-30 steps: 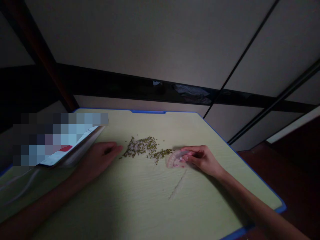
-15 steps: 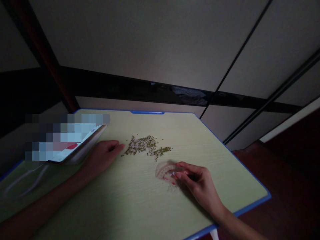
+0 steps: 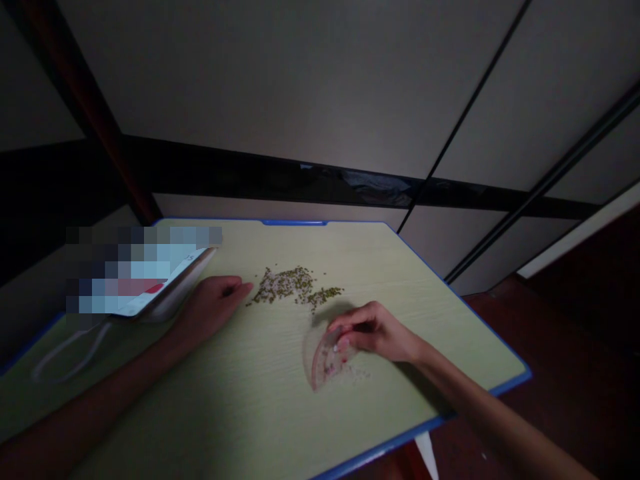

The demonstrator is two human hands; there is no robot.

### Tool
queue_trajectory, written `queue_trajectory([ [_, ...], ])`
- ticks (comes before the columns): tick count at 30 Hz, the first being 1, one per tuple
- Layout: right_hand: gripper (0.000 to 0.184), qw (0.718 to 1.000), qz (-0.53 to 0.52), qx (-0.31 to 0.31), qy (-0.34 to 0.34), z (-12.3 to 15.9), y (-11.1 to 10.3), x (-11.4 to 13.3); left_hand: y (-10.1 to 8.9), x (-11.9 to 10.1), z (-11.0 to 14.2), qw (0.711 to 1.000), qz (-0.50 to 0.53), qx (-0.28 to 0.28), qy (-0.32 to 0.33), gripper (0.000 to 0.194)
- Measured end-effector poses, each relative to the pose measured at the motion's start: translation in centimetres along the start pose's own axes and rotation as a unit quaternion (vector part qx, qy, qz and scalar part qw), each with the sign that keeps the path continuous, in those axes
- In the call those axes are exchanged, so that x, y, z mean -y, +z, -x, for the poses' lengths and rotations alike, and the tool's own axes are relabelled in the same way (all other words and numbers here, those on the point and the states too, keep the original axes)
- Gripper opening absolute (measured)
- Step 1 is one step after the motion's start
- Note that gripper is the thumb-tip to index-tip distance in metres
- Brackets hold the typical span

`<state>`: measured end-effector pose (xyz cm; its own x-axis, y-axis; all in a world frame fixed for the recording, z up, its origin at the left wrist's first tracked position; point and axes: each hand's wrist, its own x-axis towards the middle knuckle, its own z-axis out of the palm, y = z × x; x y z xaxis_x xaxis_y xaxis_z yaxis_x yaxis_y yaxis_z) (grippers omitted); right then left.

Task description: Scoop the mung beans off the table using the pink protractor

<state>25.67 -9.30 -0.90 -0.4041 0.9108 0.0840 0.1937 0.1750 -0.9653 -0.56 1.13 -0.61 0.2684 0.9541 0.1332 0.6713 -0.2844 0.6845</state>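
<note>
My right hand [image 3: 377, 333] pinches a clear protractor [image 3: 320, 360] with red markings, tilted low over the table. Under and beside the protractor lies a faint scatter of small white grains [image 3: 361, 375]. A pile of green beans mixed with white grains [image 3: 285, 285] is spread flat just beyond it. On the pile's left side my left hand [image 3: 215, 300] rests on the table, fingers curled in and thumb side toward the beans. Nothing shows in the left hand's fingers.
A lit tablet or phone [image 3: 150, 293], partly blurred out, leans at the left, with a pale looped cord [image 3: 70, 373] near it. The pale table [image 3: 240, 413] has a blue rim. Cabinet panels [image 3: 280, 87] stand directly behind it; a dark red floor [image 3: 505, 320] lies to the right.
My right hand has turned, swinging the protractor from nearly flat to steeper and pulling its lower edge nearer me. White grains under it spread farther right. My left hand stays by the pile.
</note>
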Motion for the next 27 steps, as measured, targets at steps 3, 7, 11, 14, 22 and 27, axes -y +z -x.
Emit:
queue_trajectory([
  [3,0.016,0.999,0.022,0.032,-0.007,0.9,-0.1,0.5,0.0,0.0,0.0,1.000,-0.001,0.001,0.001,0.036],
  [7,0.017,0.999,0.048,0.004,-0.019,2.7,0.2,0.6,-0.1,-0.2,-0.1,1.000,-0.001,0.004,0.002,0.036],
  [11,0.020,0.997,0.066,-0.029,-0.017,4.6,0.8,0.7,-0.1,-0.4,-0.1,1.000,-0.003,-0.004,-0.002,0.037],
  [14,0.022,0.995,0.088,-0.049,-0.004,5.7,1.3,1.1,-0.1,-0.5,0.0,1.000,-0.002,-0.004,-0.004,0.037],
  [22,0.023,0.990,0.111,-0.085,0.007,7.3,2.1,1.5,-0.3,-1.2,0.3,1.000,-0.001,-0.006,-0.010,0.037],
  [27,0.021,0.988,0.112,-0.108,0.004,7.7,2.4,1.4,-0.2,-1.2,0.3,1.000,-0.001,-0.004,-0.017,0.037],
])
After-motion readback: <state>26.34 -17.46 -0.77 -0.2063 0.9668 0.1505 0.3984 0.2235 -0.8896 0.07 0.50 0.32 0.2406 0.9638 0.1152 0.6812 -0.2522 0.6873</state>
